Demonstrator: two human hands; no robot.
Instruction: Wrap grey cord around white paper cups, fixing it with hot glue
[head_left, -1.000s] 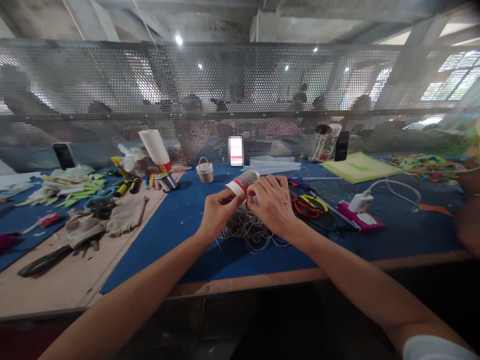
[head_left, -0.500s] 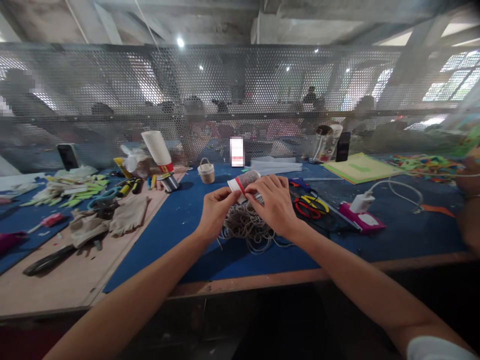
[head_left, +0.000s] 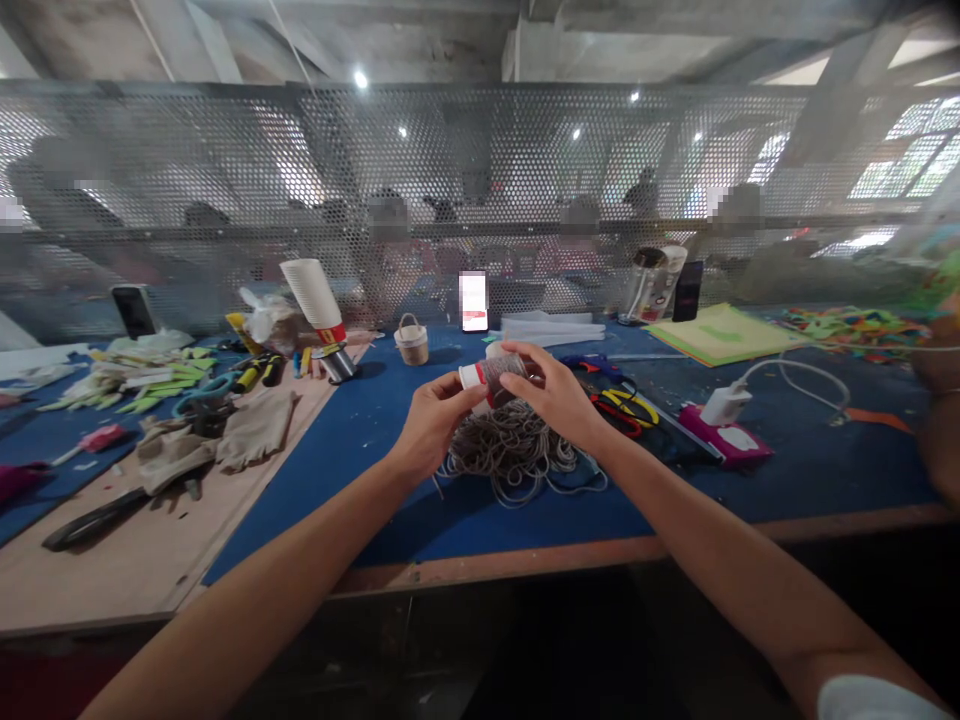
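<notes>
A white paper cup with a red band (head_left: 472, 377) lies tilted between my hands, part of it wrapped in grey cord. My left hand (head_left: 429, 422) pinches its left end. Curled around the corded right part is my right hand (head_left: 556, 395), with the thumb on the cord. Below the cup, a loose heap of grey cord (head_left: 517, 455) rests on the blue table mat (head_left: 322, 500). A small cord-covered basket with a handle (head_left: 412, 345) stands behind my left hand.
Stacked paper cups (head_left: 311, 295), gloves (head_left: 259, 430) and green strips (head_left: 161, 375) are on the left. Scissors (head_left: 630, 408), a glue gun (head_left: 592, 363), a magenta box (head_left: 739, 445) and yellow sheets (head_left: 716, 335) lie right. A lit phone (head_left: 473, 302) stands before the mesh screen (head_left: 525, 180).
The cup has turned, so more of its corded side shows. My right hand has shifted and opened its grip around the right part, and the cord beside the heap has moved.
</notes>
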